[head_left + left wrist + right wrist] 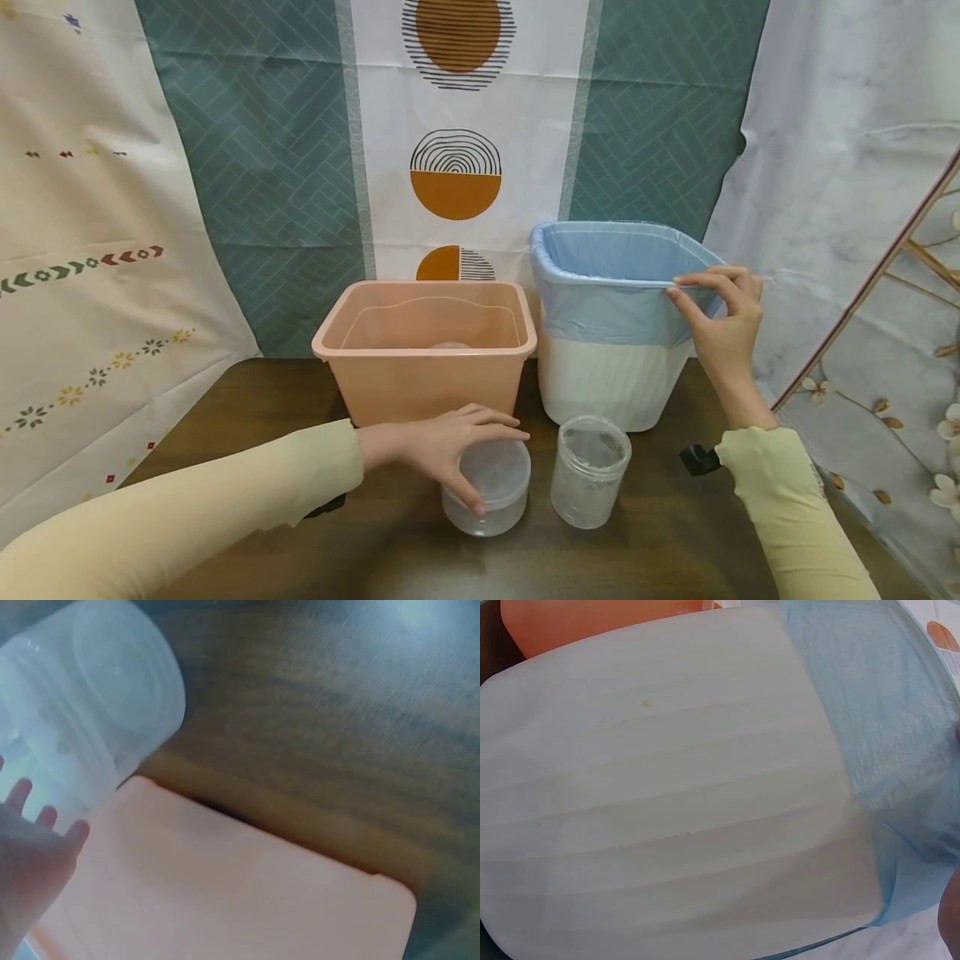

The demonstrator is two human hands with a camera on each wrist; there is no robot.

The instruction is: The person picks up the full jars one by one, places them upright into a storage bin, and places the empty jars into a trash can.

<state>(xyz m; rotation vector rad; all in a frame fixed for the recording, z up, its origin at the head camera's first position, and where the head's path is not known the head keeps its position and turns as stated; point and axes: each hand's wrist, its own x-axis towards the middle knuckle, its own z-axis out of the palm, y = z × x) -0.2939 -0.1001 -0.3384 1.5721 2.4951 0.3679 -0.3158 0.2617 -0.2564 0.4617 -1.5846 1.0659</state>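
My left hand [447,446] grips a low round clear plastic container [495,492] from above, thumb at its front and fingers over the far edge of its lid. In the left wrist view the container [124,675] fills the upper left, fingertips [46,817] close to its lid end. A taller clear jar [588,487] stands just right of it. At the right, my right hand [726,321] pinches the rim of the blue trash bag [607,312] lining a white trash can [600,375]. The right wrist view shows the can's ribbed side [667,795] and the folded-over bag [885,697].
A peach plastic tub [420,383] stands behind the round container, left of the trash can, with a clear round object [450,345] partly visible inside. All stand on a dark wooden table [637,550]. Patterned cloths [285,150] hang behind and at both sides.
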